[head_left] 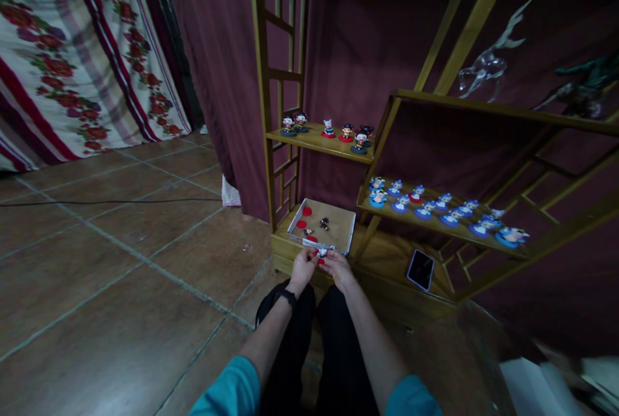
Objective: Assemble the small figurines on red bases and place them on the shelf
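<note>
Between my two hands is a small white figurine (322, 253) with a red base, held just in front of a shallow cardboard box. My left hand (304, 266) has its fingers closed on the figurine's left side. From the right, my right hand (338, 267) pinches the same figurine near its base. The cardboard box (344, 222) sits on the bottom shelf. Inside it lie several red round bases (302, 224) and dark little figurines (324, 224). My fingers hide part of the held figurine.
Figurines on bases (328, 129) stand on the upper left shelf. Several blue-and-white figurines (426, 209) line the middle right shelf. A tablet or phone (420, 269) lies on the bottom shelf. Higher up stands a clear glass deer (488, 71). A black cable (111, 201) crosses the tiled floor.
</note>
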The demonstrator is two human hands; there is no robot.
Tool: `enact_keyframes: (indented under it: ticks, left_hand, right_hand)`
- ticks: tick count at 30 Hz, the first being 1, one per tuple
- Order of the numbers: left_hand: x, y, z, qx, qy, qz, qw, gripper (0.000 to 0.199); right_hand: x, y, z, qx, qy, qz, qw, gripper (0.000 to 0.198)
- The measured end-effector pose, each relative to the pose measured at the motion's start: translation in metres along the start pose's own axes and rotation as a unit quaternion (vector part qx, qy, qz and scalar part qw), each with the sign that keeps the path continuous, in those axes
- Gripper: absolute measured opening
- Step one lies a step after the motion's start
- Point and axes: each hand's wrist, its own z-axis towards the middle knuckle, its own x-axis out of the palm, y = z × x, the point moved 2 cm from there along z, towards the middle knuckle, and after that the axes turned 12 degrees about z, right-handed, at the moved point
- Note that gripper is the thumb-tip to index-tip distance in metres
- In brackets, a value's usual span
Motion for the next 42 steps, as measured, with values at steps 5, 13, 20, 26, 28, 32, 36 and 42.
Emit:
enact_keyframes:
  ticks: [5,13,20,26,28,32,36,42]
  left_hand:
    - [0.0053,0.0004,-0.0011,0.019,0.045,-0.04,0.998,0.032]
    - [0.0034,0.0002,0.0005,0.013,0.037,-0.037,0.999,0.039]
    - [0.0042,0.0016,0.0015,0.007,0.047,-0.079,0.996,0.043]
    - [0.0025,-0.0017,0.0009,-0.01,0.053,-0.103,0.993,0.041]
    - [0.0022,-0.0035,0.0003,-0.018,0.056,-0.122,0.991,0.036]
    - [0.0021,-0.0041,0.0,-0.036,0.049,-0.142,0.988,0.03]
    - [0.0021,-0.0023,0.0,-0.036,0.042,-0.129,0.99,0.027]
    - [0.0017,-0.0048,-0.002,-0.011,0.041,-0.137,0.99,0.025]
  right_hand:
    - [-0.0004,0.0024,-0.0002,0.001,-0.012,0.024,1.0,0.023]
    - [-0.0032,-0.001,0.0025,0.015,-0.02,0.014,1.0,0.026]
    - [-0.0047,-0.0009,0.003,0.0,-0.011,0.001,1.0,0.028]
    - [-0.0028,0.0019,0.0005,-0.019,-0.003,-0.004,1.0,0.03]
    - [-0.0018,0.0024,-0.0003,-0.021,0.001,-0.003,1.0,0.03]
    - [-0.0004,0.002,-0.0005,-0.016,0.007,-0.002,1.0,0.03]
    - [-0.0004,0.0012,0.0002,-0.01,-0.004,-0.008,1.0,0.028]
    - [0.0006,0.0022,-0.0001,-0.021,-0.001,0.001,1.0,0.025]
